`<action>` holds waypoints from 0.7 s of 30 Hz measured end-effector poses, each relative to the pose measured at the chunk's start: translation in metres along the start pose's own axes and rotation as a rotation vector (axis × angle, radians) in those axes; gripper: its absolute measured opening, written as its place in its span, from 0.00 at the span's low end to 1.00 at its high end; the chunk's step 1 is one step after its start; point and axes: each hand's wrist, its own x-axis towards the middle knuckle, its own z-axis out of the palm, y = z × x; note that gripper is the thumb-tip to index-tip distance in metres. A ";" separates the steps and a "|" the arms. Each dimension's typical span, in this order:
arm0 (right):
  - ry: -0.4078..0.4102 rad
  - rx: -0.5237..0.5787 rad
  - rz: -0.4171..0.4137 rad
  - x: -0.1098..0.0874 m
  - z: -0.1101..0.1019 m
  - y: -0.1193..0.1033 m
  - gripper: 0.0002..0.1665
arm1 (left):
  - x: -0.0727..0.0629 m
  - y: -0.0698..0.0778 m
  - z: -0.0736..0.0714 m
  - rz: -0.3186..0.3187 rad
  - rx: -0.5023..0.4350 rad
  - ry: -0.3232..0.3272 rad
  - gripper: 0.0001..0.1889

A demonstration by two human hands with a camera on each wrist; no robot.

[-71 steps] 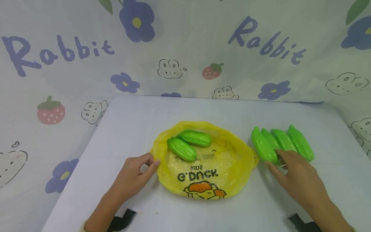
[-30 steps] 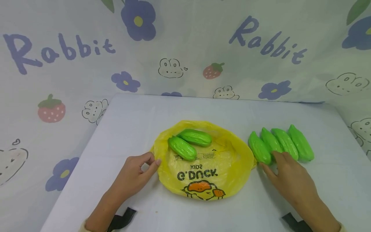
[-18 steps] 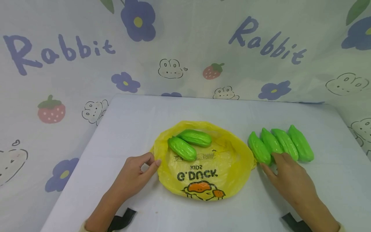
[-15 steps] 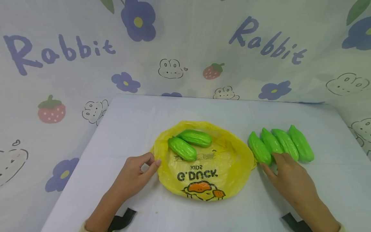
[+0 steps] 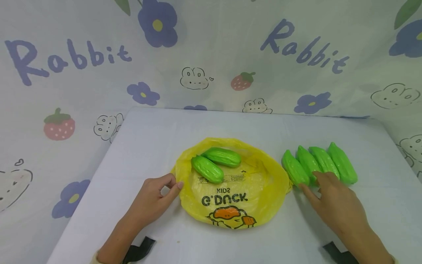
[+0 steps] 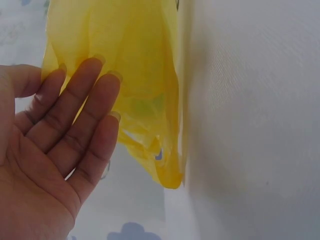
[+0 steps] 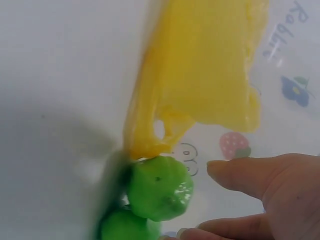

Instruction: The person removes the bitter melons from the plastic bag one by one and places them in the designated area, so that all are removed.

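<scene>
A yellow plastic bag [image 5: 268, 207] with a duck print stands with its mouth open in the middle of the table. Two glossy green cucumber-like vegetables [image 5: 207, 169] lie inside it. My left hand [image 5: 150, 201] pinches the bag's left rim between thumb and index finger; the other fingers stay loosely extended, as the left wrist view shows. To the bag's right, several similar green vegetables form a row, the leftmost vegetable [image 5: 295, 169] close against the bag's handle. At their near ends is my right hand [image 5: 339, 205], its thumb [image 7: 240, 172] and fingers spread apart, holding nothing.
A white cloth covers the table [image 5: 148, 139]. Behind it hangs a patterned backdrop [image 5: 211, 44] with flowers, strawberries and rabbits. Dark straps [image 5: 140, 249] show under both wrists.
The leftmost green vegetable, earlier in my right hand, now lies at the left end of the row. My right hand has let go and drawn slightly back to the right. My left hand stays put.
</scene>
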 end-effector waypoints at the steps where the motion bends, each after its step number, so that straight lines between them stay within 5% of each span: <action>1: 0.002 0.004 0.003 0.000 -0.001 -0.001 0.33 | 0.000 0.000 0.000 -0.001 -0.001 0.000 0.14; 10: 0.033 0.056 -0.056 0.002 -0.014 -0.019 0.32 | -0.001 0.001 -0.001 0.004 -0.004 0.001 0.14; 21: 0.182 0.093 -0.354 0.010 -0.015 -0.047 0.31 | 0.000 0.001 -0.001 -0.007 -0.009 -0.009 0.14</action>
